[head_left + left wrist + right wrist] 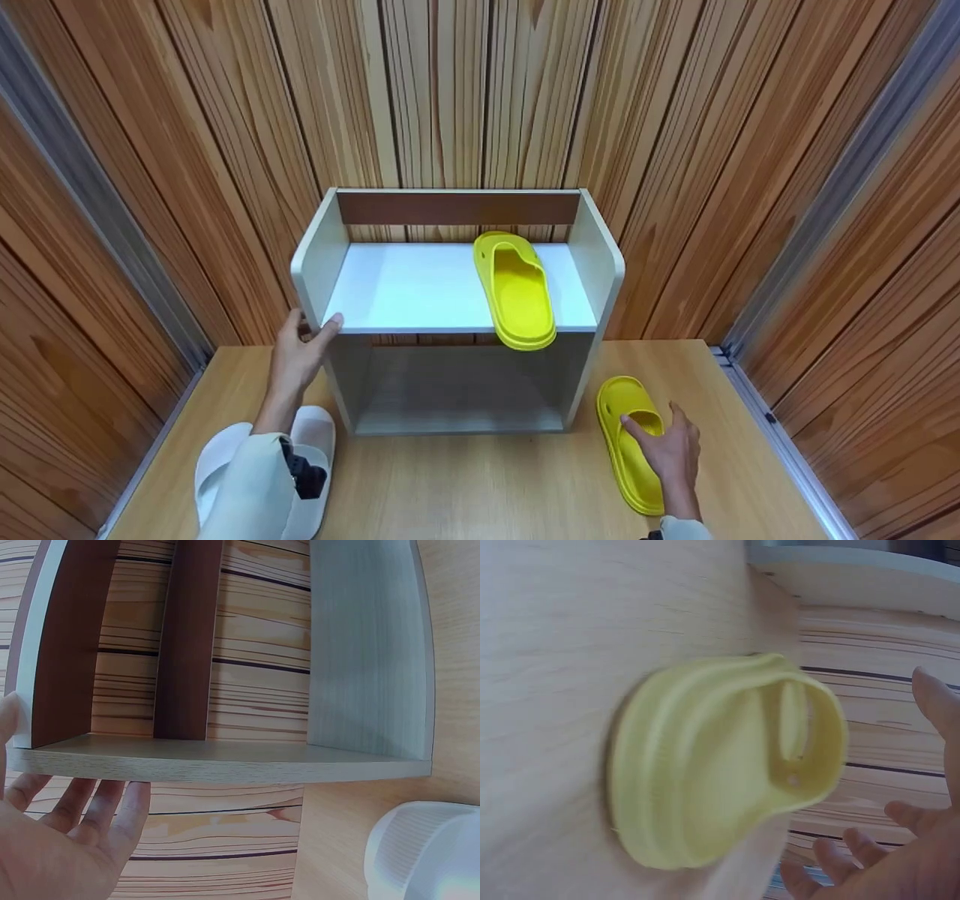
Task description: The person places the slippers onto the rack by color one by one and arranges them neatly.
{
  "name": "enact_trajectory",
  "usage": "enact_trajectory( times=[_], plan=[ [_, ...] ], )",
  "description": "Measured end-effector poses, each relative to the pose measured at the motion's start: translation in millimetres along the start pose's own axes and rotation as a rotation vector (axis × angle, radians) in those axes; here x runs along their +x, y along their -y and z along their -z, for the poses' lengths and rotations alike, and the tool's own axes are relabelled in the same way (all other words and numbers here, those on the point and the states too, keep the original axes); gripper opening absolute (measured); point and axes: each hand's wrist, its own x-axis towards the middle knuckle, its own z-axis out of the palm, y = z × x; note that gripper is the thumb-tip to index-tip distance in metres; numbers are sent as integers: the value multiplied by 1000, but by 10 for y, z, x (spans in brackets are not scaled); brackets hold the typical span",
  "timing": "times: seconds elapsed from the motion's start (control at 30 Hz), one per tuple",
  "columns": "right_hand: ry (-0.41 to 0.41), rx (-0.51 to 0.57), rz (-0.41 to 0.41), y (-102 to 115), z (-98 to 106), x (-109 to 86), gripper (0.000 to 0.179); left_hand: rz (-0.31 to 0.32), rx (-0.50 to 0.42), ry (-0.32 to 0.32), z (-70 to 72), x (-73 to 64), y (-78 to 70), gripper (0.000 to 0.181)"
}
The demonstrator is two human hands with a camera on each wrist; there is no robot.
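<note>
A small two-tier shoe rack (457,382) stands against the back wall. My left hand (296,356) grips its left side panel: the thumb lies at the front edge of the upper board, and in the left wrist view the fingers (97,810) touch the panel's outer face. One yellow slipper (523,292) sits on the upper board towards the right, heel over the front edge. Its mate, another yellow slipper (626,450), lies on the floor right of the rack. My right hand (671,454) hovers over that slipper, thumb and fingers spread, holding nothing; a gap shows in the right wrist view.
A pair of white slippers (311,480) lies on the floor at the left, partly under my left sleeve (251,487). Wood-plank walls (480,90) enclose the back and sides. Metal rails (795,450) edge the wooden floor (457,487).
</note>
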Motion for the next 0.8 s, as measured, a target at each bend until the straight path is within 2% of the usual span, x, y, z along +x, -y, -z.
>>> enact_trajectory(
  times=[0.13, 0.3, 0.6, 0.8],
  plan=[
    [22, 10, -46, -49, -77, 53, 108, 5, -3, 6, 2, 3, -18, 74],
    [29, 32, -54, -85, -155, 78, 107, -1, -5, 3, 4, 16, -36, 74],
    [-25, 23, -107, -103, -308, 61, 103, 23, 2, 4, -1, 18, -11, 75],
    [-43, -68, -58, -144, -394, 72, 104, 19, 14, -1, 12, 14, -10, 73]
  ],
)
